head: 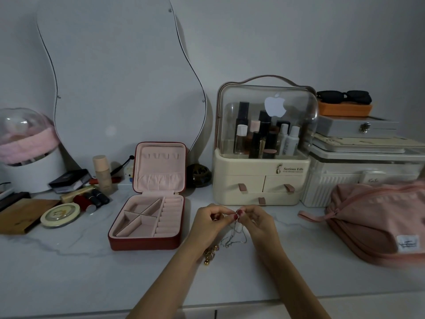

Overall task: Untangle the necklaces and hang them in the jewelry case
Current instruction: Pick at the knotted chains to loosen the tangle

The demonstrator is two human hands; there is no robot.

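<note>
Your left hand (210,221) and your right hand (254,221) are raised a little above the table (69,272), close together, in front of the cream cosmetics organizer (259,180). The grip of each hand is closed on the thin silver necklaces (234,236): thumb and fingertips pinch the chains at the top, near where the two hands almost meet. I think you hold them high like this so that the weight of the chains pulls the loops down and opens the knot for you to see. The lower part of the silver chains hangs down and seems to reach the table between your wrists, still in a tangle.

A gold piece with beads (210,255) lies on the table just beside your left wrist. Whether it is joined with the silver chains, I cannot tell.

The jewelry case (149,217) stands open at your left, near your left hand. Its lid (161,166) is upright, so the row of small hooks (161,156) at the top of the lid faces you, and the gathered pocket below can catch the hanging ends. Nothing hangs on the hooks yet, and the compartments in the base look empty. So the task is at the early step: the separating is not finished.

The chains are very fine, so pulling hard could tighten the knot.
</note>
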